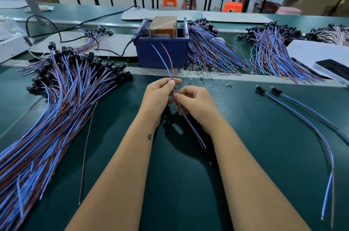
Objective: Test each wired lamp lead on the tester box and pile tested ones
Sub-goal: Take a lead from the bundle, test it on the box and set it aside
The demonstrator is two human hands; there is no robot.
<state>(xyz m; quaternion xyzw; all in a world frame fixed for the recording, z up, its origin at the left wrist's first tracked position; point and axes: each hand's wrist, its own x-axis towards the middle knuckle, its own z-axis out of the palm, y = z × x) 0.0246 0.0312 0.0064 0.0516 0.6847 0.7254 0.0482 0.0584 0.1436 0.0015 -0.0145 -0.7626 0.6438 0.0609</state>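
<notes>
Holding one lamp lead (174, 96) above the green mat (245, 155), both hands pinching it mid-length. Thin paired wires, blue and brown-red. Long axis near 12-to-5: two free ends split and point up toward 12, at the blue tester box (162, 49); rest trails down toward 5, dark end blurred between the forearms. Left hand (158, 96) curled, thumb and forefinger nipping the wires; right hand (196, 106) likewise, just below, touching. Large pile of leads (62, 98) at 9, black sockets uppermost. Two loose leads (302, 117) at 3. Further bundles (213, 51) at 1, beside the box.
</notes>
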